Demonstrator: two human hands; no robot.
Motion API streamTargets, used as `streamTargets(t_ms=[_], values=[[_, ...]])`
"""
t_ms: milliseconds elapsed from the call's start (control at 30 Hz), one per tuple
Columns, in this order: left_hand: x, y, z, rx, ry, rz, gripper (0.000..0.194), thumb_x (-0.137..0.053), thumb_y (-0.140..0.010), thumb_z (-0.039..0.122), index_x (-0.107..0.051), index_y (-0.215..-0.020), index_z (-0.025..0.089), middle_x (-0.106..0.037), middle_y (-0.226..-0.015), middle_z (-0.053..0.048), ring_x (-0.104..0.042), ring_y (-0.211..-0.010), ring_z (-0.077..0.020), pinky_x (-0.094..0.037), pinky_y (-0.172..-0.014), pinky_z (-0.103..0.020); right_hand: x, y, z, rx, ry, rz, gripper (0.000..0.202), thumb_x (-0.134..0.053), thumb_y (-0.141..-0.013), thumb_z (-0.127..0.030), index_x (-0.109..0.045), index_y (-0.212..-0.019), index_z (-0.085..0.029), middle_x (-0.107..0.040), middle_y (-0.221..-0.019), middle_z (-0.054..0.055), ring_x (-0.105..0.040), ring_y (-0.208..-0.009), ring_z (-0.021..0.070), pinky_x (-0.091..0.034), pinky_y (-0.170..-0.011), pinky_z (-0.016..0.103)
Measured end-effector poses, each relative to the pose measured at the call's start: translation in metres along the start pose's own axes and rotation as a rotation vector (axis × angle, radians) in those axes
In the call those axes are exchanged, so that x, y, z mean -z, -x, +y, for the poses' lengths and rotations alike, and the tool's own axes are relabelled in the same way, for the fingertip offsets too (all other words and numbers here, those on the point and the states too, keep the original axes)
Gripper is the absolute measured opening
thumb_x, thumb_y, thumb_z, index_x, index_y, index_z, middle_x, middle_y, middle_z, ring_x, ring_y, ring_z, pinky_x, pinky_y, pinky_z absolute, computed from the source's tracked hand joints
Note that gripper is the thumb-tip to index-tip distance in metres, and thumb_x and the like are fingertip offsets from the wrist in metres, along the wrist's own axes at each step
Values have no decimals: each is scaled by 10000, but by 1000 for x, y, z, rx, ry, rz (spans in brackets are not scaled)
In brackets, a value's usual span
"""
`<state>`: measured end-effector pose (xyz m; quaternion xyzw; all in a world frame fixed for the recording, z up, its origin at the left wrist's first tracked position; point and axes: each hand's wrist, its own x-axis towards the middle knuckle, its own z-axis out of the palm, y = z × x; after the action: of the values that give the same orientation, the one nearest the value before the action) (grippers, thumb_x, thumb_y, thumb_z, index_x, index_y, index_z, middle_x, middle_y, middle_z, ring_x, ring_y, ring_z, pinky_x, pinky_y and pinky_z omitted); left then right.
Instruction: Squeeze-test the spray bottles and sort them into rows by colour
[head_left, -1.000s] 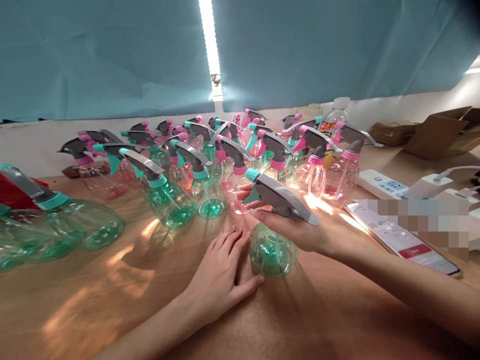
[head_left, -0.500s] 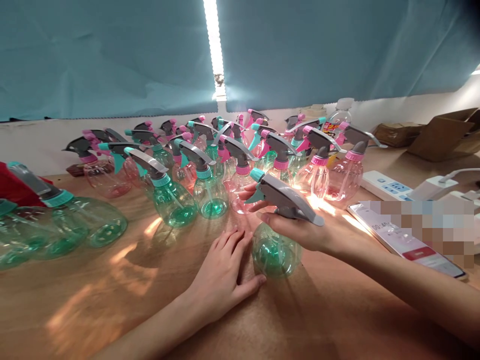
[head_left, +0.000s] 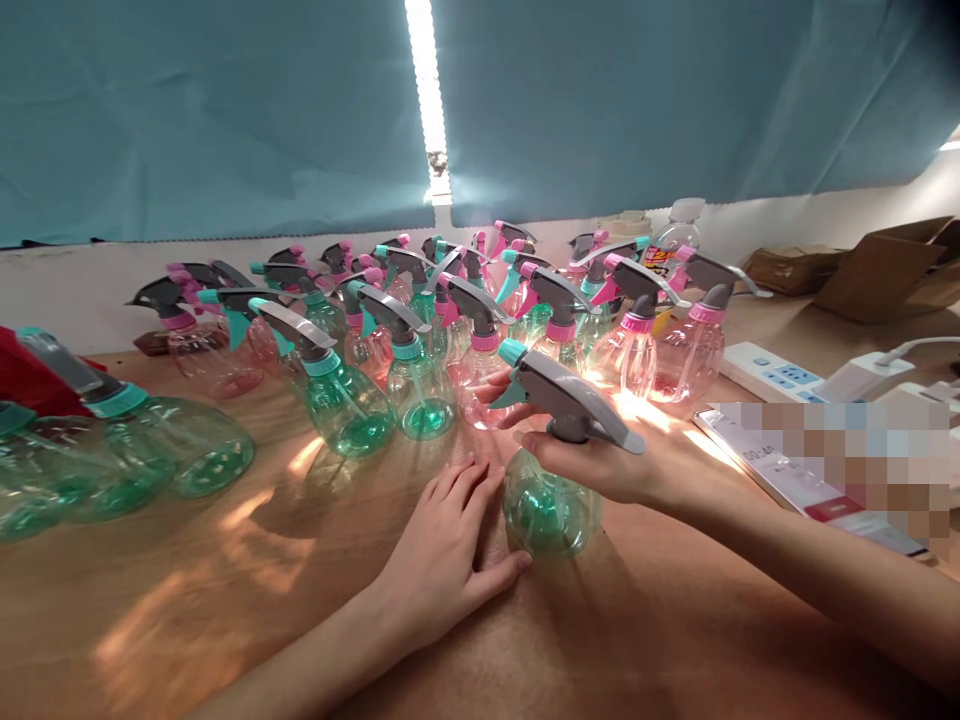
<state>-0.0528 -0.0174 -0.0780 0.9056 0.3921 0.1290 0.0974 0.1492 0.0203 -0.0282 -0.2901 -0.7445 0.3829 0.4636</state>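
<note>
A clear green spray bottle (head_left: 553, 510) stands on the wooden table in front of me, its grey and turquoise spray head (head_left: 574, 395) pointing to the left. My right hand (head_left: 600, 465) is closed around the neck just under that head, hiding the collar; some fingertips show behind the turquoise trigger. Just left of the bottle, my left hand (head_left: 442, 545) lies flat on the table, fingers stretched out and holding nothing. Its thumb reaches toward the bottle's base. Beyond the hands stand a green spray bottle (head_left: 421, 400) and a pink-tinted one (head_left: 484, 385).
Several more pink and green spray bottles crowd the back, with green ones (head_left: 180, 445) at the left. To the right are a phone (head_left: 795, 480), a white power strip (head_left: 772, 370) with plugs, and an open cardboard box (head_left: 877, 275). A lit strip lamp (head_left: 427, 90) hangs behind.
</note>
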Motion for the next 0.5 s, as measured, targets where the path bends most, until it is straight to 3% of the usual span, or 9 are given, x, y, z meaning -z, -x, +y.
streamTargets(t_ms=[133, 367, 500], values=[[1, -1, 0, 6, -2, -3, 591, -605, -861, 525, -468, -1319, 177, -488, -1393, -149, -385, -1310, -370, -316, -1068, -571, 2, 0, -5, -55, 39, -16, 366, -530, -764, -93, -578, -1089, -256, -670, -991, 13, -657, -962, 198, -544, -798, 347], [0, -1, 0, 14, -2, 3, 594, -605, -856, 532, -484, -1308, 165, -495, -1386, -156, -389, -1310, -373, -328, -1066, -568, 3, 1, -10, -69, 56, -11, 264, -556, -753, -115, -591, -985, -236, -648, -1149, 22, -664, -925, 182, -544, -765, 327], [-2, 0, -1, 12, -12, 8, 608, -593, -856, 553, -479, -1316, 172, -495, -1381, -157, -395, -1306, -370, -326, -1068, -561, 6, 3, -6, -78, 117, -12, 361, -544, -779, -126, -591, -1102, -280, -681, -899, -6, -661, -878, 193, -536, -723, 331]])
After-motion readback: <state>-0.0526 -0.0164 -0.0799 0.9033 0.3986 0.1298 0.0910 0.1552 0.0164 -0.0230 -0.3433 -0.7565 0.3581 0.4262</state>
